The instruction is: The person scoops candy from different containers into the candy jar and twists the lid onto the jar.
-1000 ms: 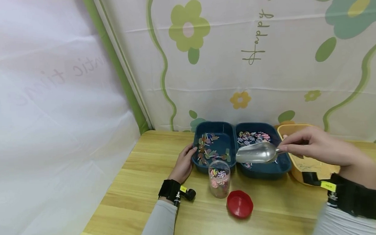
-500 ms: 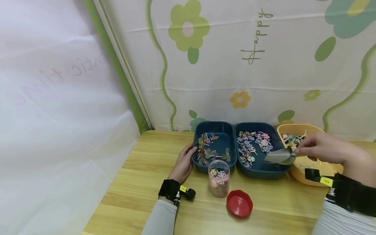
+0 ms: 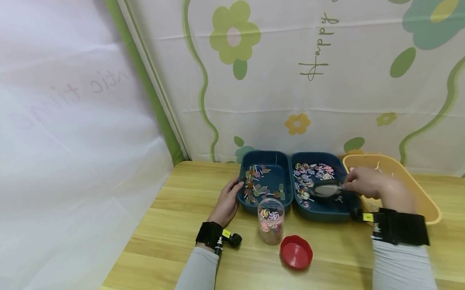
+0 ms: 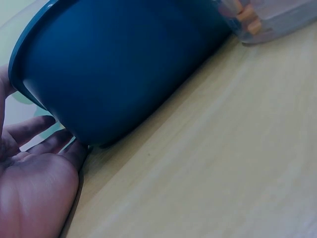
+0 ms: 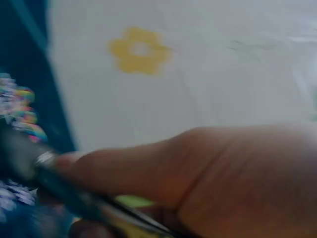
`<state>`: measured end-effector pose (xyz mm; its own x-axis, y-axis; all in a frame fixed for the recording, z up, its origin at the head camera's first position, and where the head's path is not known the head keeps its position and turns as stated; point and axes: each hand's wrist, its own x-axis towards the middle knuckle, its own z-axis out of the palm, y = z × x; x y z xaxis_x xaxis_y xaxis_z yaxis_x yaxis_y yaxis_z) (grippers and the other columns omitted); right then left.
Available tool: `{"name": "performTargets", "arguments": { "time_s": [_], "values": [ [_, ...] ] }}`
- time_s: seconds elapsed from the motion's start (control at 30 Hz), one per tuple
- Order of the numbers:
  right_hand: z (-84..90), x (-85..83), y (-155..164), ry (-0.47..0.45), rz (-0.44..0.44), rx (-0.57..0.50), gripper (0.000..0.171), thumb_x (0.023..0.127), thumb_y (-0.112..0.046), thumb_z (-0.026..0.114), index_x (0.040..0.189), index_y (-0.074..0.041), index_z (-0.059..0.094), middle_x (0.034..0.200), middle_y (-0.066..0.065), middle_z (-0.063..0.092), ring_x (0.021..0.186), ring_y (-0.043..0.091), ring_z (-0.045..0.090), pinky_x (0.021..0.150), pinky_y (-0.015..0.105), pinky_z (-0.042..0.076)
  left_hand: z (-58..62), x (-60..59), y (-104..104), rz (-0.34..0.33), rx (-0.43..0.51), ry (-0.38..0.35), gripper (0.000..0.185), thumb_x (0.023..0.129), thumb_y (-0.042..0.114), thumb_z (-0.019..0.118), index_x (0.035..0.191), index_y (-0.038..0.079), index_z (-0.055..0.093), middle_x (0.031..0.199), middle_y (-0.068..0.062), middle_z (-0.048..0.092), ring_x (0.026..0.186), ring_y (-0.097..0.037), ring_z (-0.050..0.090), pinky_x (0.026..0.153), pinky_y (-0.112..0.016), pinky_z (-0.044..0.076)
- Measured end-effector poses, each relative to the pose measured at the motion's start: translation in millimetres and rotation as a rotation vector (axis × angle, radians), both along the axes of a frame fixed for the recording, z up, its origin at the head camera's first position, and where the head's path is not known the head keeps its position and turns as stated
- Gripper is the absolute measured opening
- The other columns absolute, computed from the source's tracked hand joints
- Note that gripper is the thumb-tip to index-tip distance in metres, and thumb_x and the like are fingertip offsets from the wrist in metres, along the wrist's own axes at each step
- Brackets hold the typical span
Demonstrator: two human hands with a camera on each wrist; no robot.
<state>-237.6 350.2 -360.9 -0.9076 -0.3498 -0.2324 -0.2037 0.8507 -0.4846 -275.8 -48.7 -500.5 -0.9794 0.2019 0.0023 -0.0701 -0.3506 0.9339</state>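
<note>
My right hand (image 3: pixel 368 183) grips a metal scoop (image 3: pixel 327 189) by its handle. The scoop's bowl is low inside the middle dark blue bin (image 3: pixel 325 216), close to swirl lollipops (image 3: pixel 305 176). In the right wrist view, the thumb lies along the handle, and the scoop (image 5: pixel 22 153) is blurred. My left hand (image 3: pixel 225 202) rests against the outer side of the left dark blue bin (image 3: pixel 273 155). The left wrist view shows its fingers loosely extended at the bin's wall (image 4: pixel 114 74). Popsicle-shaped pieces (image 3: pixel 259 189) lie in that bin.
A clear plastic jar (image 3: pixel 271 236) partly filled with lollipops stands in front of the bins. Beside it lies a red lid (image 3: pixel 296 252). A yellow bin (image 3: pixel 430 205), partly hidden by my right arm, is at the right. A printed curtain (image 3: pixel 253 92) hangs behind the wooden table (image 3: pixel 151 252).
The scoop first swung right and tilted over the middle bin, then moved back left and lower toward the lollipops. My right forearm has shifted left. My left hand has stayed put.
</note>
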Motion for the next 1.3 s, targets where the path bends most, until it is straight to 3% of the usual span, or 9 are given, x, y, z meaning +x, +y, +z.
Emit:
{"name": "performTargets", "arguments": {
  "time_s": [0.1,0.23,0.6,0.8,0.87,0.93,1.1,1.2,1.3],
  "values": [
    [-14.7,-15.9,-17,0.020,0.047,-0.006,0.027,0.103,-0.014,0.056,0.104,0.005,0.075,0.074,0.005,0.058,0.060,0.016,0.046,0.058,0.033,0.042,0.0,0.5,-1,0.002,-0.008,0.001,0.053,0.110,0.021,0.050,0.157,0.002,0.035,0.160,-0.017,0.034,0.145,-0.030,0.039,0.118,-0.044,0.034],
    [-26.4,-28.9,-27,0.031,0.088,0.004,0.027,0.104,-0.011,0.054,0.104,0.007,0.074,0.087,0.011,0.065,0.070,0.018,0.050,0.066,0.036,0.043,0.5,0.5,-1,-0.004,-0.024,0.006,0.053,0.110,0.023,0.050,0.157,0.002,0.035,0.160,-0.016,0.034,0.145,-0.029,0.037,0.119,-0.044,0.033],
    [-34.4,-29.4,-14,0.130,0.091,-0.027,0.028,0.104,-0.016,0.058,0.110,0.006,0.074,0.101,0.015,0.073,0.085,0.021,0.064,0.078,0.046,0.056,-0.4,0.7,-1,0.009,-0.038,0.000,0.051,0.110,0.022,0.050,0.156,0.002,0.038,0.156,-0.017,0.038,0.143,-0.029,0.040,0.118,-0.044,0.034],
    [-34.1,-26.8,4,0.131,0.165,-0.125,0.024,0.103,-0.019,0.060,0.103,-0.003,0.078,0.096,0.006,0.072,0.082,0.014,0.059,0.074,0.033,0.052,-0.6,-0.3,-1,0.010,-0.032,0.001,0.051,0.110,0.022,0.050,0.156,0.002,0.038,0.157,-0.017,0.038,0.144,-0.029,0.039,0.119,-0.045,0.033],
    [-34.6,-27.1,10,0.118,0.171,-0.163,0.024,0.103,-0.019,0.061,0.100,-0.005,0.079,0.085,0.003,0.066,0.073,0.011,0.055,0.067,0.028,0.050,-0.2,-0.4,0,0.005,-0.028,0.005,0.052,0.110,0.022,0.050,0.156,0.003,0.038,0.158,-0.016,0.037,0.145,-0.029,0.038,0.119,-0.045,0.032],
    [-35.3,-26.0,16,0.116,0.156,-0.181,0.024,0.103,-0.022,0.061,0.101,-0.006,0.080,0.086,-0.002,0.063,0.073,0.006,0.051,0.066,0.025,0.047,0.1,-0.2,0,0.001,-0.023,0.007,0.052,0.110,0.022,0.050,0.156,0.003,0.037,0.159,-0.016,0.036,0.145,-0.030,0.037,0.119,-0.046,0.032],
    [-33.4,-17.9,29,0.084,0.072,-0.275,0.028,0.105,-0.023,0.060,0.114,-0.003,0.077,0.081,-0.003,0.055,0.061,0.006,0.043,0.055,0.025,0.043,1.2,1.1,-1,-0.003,-0.023,-0.002,0.052,0.110,0.022,0.050,0.156,0.004,0.038,0.160,-0.016,0.035,0.146,-0.030,0.036,0.120,-0.046,0.031],
    [-27.2,-11.1,33,0.066,0.039,-0.380,0.026,0.106,-0.022,0.058,0.112,-0.003,0.076,0.069,-0.002,0.046,0.048,0.010,0.036,0.045,0.027,0.037,0.9,1.3,-1,-0.006,-0.024,-0.003,0.051,0.110,0.022,0.050,0.156,0.004,0.038,0.159,-0.016,0.035,0.147,-0.030,0.035,0.120,-0.046,0.030],
    [-18.0,-3.9,33,0.077,0.067,-0.455,0.023,0.107,-0.020,0.056,0.108,-0.006,0.074,0.066,-0.002,0.042,0.049,0.015,0.037,0.044,0.028,0.035,0.6,1.3,-1,-0.006,-0.021,0.000,0.051,0.110,0.021,0.049,0.156,0.004,0.037,0.159,-0.017,0.035,0.147,-0.030,0.035,0.120,-0.046,0.030]
  ]
}}
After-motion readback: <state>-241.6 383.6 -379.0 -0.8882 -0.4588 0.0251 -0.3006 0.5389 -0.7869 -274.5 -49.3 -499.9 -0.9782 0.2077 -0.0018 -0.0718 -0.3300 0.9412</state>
